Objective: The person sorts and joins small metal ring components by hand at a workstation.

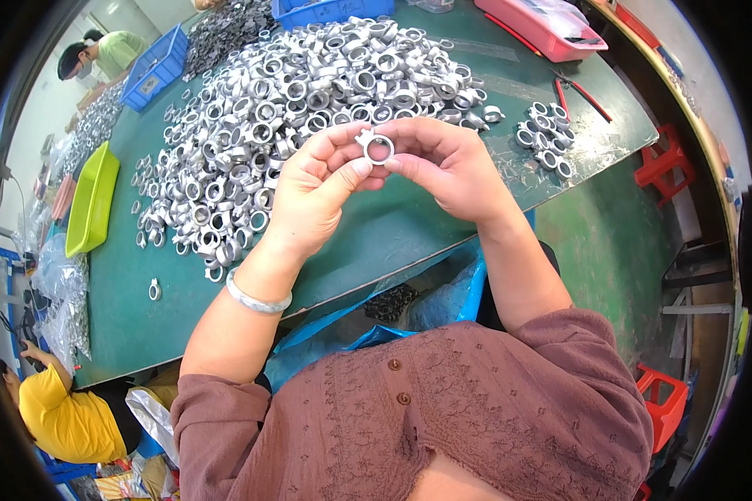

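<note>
Between both hands, above the near side of the green table (342,242), I hold a silvery ring-shaped metal part (368,152) with a small lug on its rim. The thumb and fingers of my left hand (326,171) pinch its left side. My right hand (447,163) grips the right side, thumb at the lower edge. Just beyond my hands spreads a large heap of similar metal rings (301,83). A smaller cluster of rings (546,138) lies to the right of my right hand.
Red-handled pliers (581,93) and a pink bin (551,37) are at the far right. Blue bins (154,68) and a yellow-green tray (93,200) line the left and back. Below the table edge hangs a blue bag (326,334). Two people (121,54) work at left. Red stools (664,163) stand right.
</note>
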A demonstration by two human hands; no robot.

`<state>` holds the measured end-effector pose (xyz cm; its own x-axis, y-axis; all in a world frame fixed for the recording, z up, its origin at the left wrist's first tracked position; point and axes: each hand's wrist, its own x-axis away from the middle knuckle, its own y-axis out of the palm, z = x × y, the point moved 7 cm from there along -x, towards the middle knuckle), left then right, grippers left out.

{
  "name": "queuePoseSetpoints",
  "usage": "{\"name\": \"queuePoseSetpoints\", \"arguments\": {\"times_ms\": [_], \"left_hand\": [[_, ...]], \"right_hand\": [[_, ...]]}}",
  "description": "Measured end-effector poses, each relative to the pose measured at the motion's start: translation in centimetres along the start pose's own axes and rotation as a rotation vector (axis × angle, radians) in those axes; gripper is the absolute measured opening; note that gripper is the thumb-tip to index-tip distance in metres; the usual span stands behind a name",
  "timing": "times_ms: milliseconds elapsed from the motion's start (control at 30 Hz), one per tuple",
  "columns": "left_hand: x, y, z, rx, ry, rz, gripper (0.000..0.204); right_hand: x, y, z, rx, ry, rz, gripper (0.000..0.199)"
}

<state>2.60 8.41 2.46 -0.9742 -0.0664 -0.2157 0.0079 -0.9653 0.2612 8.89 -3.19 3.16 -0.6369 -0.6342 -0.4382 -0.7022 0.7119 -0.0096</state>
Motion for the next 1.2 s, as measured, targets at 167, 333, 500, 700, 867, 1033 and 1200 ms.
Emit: {"name": "queuePoseSetpoints", "arguments": {"times_ms": [167,333,500,700,867,1033,1200], "left_hand": [[0.04,0.12,0.20,-0.081,0.030,0.003,0.030],[0.10,0.09,0.30,-0.128,0.055,0.013,0.029],[0.13,0.25,0.52,-0.145,0.070,0.032,0.028],[0.20,0.12,0.55,-0.195,0.087,0.039,0.024],[0.30,0.14,0.62,-0.218,0.122,0.044,0.025],[0.25,0.23,0.70,-0.215,0.126,0.037,0.024],[0.26,0.20,0.67,-0.145,0.081,0.066,0.025]], "right_hand": [[0.00,0.26,0.24,-0.075,0.096,-0.092,0.028],[-0.01,0.47,0.15,-0.156,0.126,-0.130,0.030],[0.04,0.38,0.34,-0.165,0.163,-0.134,0.030],[0.13,0.44,0.11,-0.208,0.149,-0.144,0.030],[0.11,0.51,0.12,-0.193,0.142,-0.147,0.029],[0.13,0.55,0.29,-0.186,0.156,-0.135,0.028],[0.15,0.49,0.14,-0.184,0.161,-0.124,0.029]]}}
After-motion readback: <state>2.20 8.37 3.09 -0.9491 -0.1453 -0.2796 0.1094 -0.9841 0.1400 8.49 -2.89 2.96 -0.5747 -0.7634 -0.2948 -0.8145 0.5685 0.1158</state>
